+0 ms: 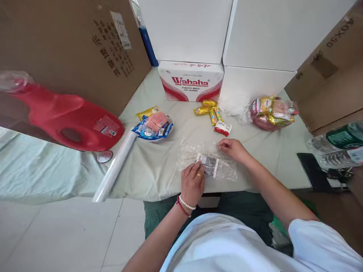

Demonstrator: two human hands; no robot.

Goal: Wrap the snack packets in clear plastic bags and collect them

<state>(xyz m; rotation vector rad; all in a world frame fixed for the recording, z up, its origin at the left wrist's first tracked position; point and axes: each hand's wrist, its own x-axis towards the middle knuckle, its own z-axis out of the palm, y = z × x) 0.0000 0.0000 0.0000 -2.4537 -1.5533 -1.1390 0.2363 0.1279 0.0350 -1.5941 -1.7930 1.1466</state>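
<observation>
A clear plastic bag (224, 168) lies flat on the pale green tablecloth (153, 166) near the front edge. A small grey snack packet (208, 164) sits in or on it. My left hand (193, 183), with a ring and wrist bracelets, has its fingers curled and pinches the packet's left end. My right hand (234, 148) rests at the bag's far edge, fingers bent and pinched on the plastic.
A bowl of snack packets (154, 126) stands left of centre, loose yellow and red packets (212, 115) further back, a pink bowl of snacks (272, 111) at right. A cling-film roll (115, 168), red jug (65, 117), cardboard boxes, Wahaha box (190, 81) and water bottles (337, 145) surround.
</observation>
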